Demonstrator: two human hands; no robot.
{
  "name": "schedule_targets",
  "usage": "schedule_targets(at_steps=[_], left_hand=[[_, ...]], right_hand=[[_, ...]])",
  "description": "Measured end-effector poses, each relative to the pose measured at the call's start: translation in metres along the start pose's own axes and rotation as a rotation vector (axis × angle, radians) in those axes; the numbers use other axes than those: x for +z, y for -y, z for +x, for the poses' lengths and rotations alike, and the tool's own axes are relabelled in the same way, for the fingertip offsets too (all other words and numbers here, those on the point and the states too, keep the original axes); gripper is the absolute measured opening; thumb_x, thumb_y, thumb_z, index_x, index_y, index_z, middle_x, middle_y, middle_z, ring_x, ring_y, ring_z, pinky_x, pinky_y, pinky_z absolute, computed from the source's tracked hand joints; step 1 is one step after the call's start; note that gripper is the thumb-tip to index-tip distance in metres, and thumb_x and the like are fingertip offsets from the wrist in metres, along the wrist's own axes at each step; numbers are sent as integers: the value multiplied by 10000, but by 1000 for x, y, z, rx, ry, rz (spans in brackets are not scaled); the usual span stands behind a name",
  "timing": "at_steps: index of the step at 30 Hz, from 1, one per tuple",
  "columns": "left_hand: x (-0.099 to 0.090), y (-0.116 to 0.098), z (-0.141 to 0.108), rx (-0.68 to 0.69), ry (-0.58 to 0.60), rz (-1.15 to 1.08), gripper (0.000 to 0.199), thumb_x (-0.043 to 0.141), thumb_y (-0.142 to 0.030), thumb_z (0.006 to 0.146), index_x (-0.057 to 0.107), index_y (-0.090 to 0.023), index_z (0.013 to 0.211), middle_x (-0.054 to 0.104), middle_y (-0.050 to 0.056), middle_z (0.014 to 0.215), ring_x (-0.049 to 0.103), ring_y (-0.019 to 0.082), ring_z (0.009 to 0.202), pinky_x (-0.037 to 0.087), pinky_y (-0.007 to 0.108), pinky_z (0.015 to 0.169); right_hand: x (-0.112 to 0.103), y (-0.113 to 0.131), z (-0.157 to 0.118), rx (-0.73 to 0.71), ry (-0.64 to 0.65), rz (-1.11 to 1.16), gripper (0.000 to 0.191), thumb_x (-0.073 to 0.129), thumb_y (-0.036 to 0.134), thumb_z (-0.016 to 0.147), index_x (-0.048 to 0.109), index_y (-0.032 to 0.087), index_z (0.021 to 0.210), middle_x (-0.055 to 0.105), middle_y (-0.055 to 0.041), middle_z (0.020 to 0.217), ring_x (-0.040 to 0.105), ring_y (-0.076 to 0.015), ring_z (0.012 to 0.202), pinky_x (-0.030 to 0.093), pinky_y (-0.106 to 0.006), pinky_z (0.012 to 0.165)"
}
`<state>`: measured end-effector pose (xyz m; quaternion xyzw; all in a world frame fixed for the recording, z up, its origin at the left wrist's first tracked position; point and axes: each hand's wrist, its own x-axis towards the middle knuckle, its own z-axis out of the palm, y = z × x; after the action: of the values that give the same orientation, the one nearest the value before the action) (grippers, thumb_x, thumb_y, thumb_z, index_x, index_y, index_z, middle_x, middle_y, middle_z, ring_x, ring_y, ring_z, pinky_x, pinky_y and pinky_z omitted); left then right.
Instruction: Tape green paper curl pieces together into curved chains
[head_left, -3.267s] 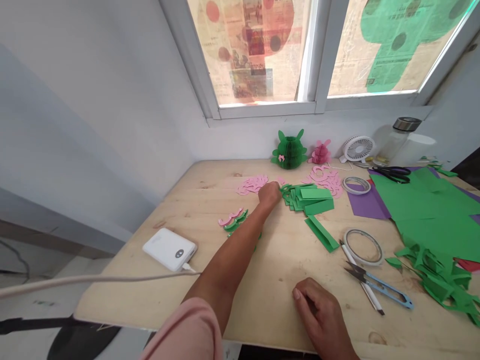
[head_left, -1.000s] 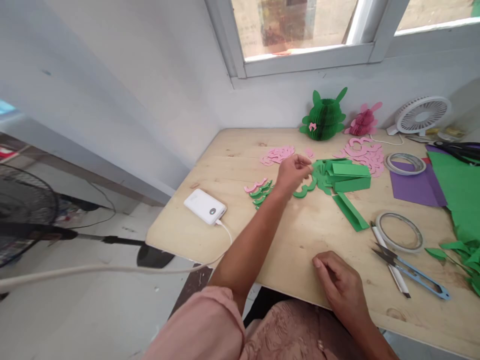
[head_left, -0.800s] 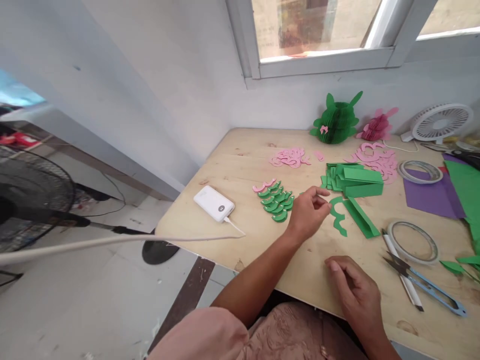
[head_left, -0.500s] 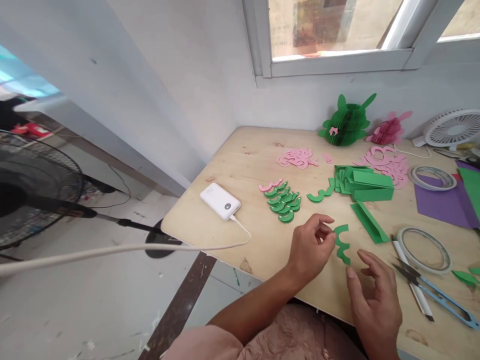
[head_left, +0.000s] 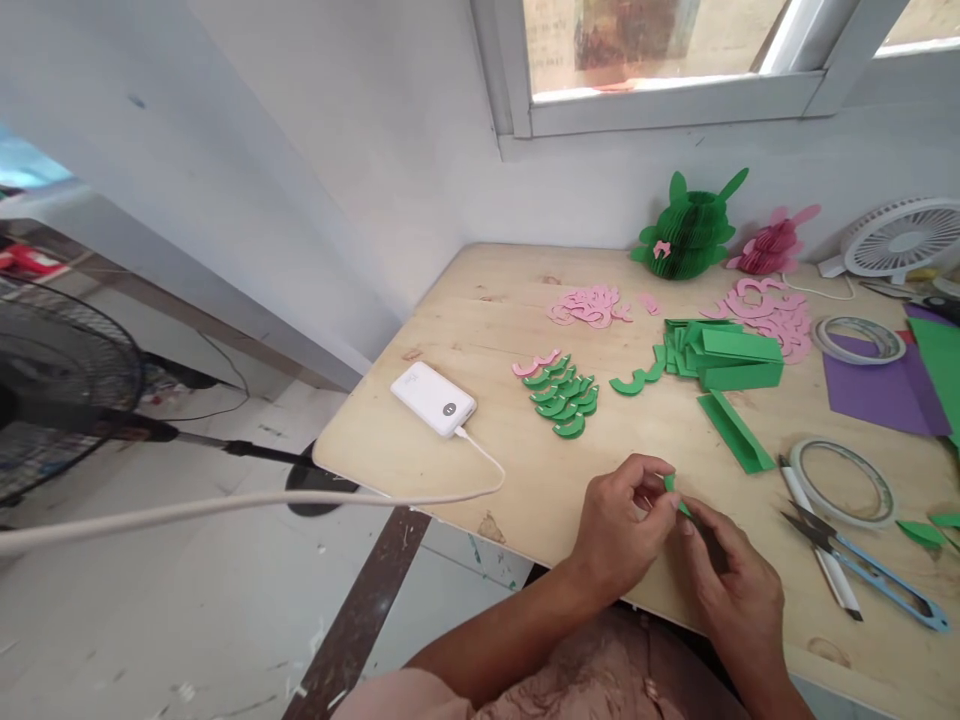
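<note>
My left hand (head_left: 624, 525) pinches a small green paper cutout (head_left: 670, 483) near the table's front edge. On the other side, my right hand (head_left: 731, 570) is closed with thumb and forefinger at the cutout's lower end. Most of the piece is hidden by my fingers. Ahead and to the left lies a group of curved green cutouts (head_left: 568, 400) with pale strips on them, a pink wavy cutout (head_left: 535, 364) at its top. A wavy green strip (head_left: 637, 380) rests beside a stack of folded green paper (head_left: 739, 355). One folded green piece (head_left: 735, 432) lies apart.
Snips (head_left: 870, 570), a white pen (head_left: 825, 550) and a tape roll (head_left: 844, 483) lie at right. A power bank (head_left: 433, 398) with a cable sits left. Pink cutouts (head_left: 589, 306), a green paper figure (head_left: 686, 235) and a small fan (head_left: 904, 240) are further back.
My right hand has come in to the left and closed on the green cutout's lower end. The cutout, open to view before, is now mostly covered by fingers. The view shifted slightly.
</note>
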<state>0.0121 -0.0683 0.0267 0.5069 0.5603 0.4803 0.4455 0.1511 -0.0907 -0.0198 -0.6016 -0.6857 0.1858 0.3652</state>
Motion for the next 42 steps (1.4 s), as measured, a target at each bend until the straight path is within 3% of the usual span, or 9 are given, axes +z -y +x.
schedule_targets(at_steps=[4,12,16,21,27,32,42], left_hand=[[-12,8,-3,103,-3,124,173,544,-205,813,609,-216,973,685,17,766,637,144,691,536,270,703],[-60,42,11,459,-278,692,151,522,-168,839,588,-185,973,650,105,1023,578,236,1035,474,422,914],[-77,55,21,444,-338,789,211,541,-182,824,559,-178,1034,607,122,1131,534,253,1138,447,445,968],[-87,62,35,409,-276,897,235,612,-219,780,562,-175,1005,589,140,1197,481,294,1226,401,469,1009],[-92,61,49,418,-279,909,147,592,-264,819,589,-192,946,642,108,1106,502,278,1194,391,459,999],[-95,57,57,449,-221,1034,101,545,-169,822,630,-199,868,676,87,1038,526,274,1150,379,458,986],[-95,62,50,439,-262,1151,161,490,-158,838,646,-196,823,697,97,993,557,277,1115,349,472,1003]], right_hand=[[-1,3,2,9,14,34,286,494,408,889,686,201,938,724,-48,897,671,-202,812,523,-309,743],[-1,3,3,30,25,61,267,498,381,889,693,202,854,728,-46,883,667,-201,813,515,-313,730],[-1,3,3,22,38,63,268,495,378,890,696,203,861,730,-52,897,670,-211,825,519,-333,743],[-2,5,4,29,34,71,257,499,377,885,694,213,850,728,-40,861,668,-205,801,519,-330,732],[-2,6,5,22,29,78,267,490,374,886,688,208,819,725,-48,854,664,-207,806,512,-334,733],[-2,6,5,-3,30,78,250,495,360,890,684,210,823,726,-34,840,664,-194,778,505,-325,728],[-2,6,5,8,44,78,255,483,358,895,684,211,836,724,-42,858,668,-206,811,503,-340,743]])
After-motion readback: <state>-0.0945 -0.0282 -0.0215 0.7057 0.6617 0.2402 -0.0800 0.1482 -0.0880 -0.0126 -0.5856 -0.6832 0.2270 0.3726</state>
